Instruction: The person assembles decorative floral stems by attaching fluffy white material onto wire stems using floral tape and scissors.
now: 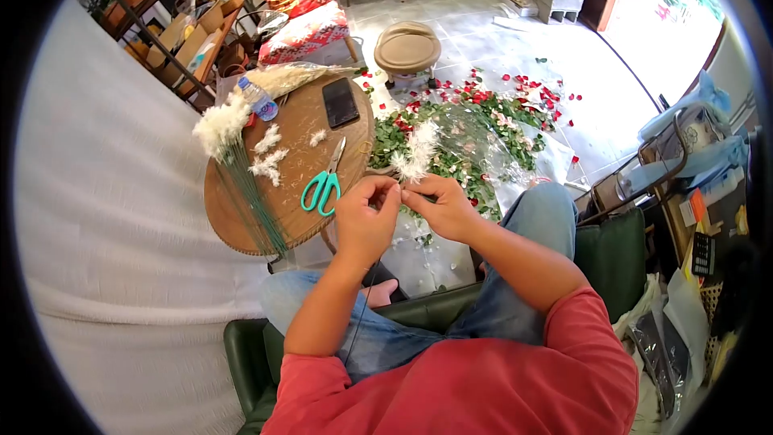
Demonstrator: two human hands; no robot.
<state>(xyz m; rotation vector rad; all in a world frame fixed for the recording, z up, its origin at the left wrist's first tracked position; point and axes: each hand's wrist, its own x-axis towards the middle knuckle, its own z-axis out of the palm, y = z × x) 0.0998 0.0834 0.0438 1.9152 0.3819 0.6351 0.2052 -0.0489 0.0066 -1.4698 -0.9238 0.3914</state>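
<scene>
A fluffy white flower stands up above my two hands, which meet in front of my knees. My left hand is closed in a pinch at the flower's base, and a thin dark stem trails down from it over my lap. Fingertips of my right hand are pinched at the same spot, touching the left ones. What exactly lies between the fingertips is too small to make out. Just left of my hands, teal-handled scissors rest on the round wooden table.
On the table are a bunch of white flowers with long green stems, loose white tufts, a phone and a water bottle. Red petals and leafy cuttings cover the floor ahead, near a beige stool.
</scene>
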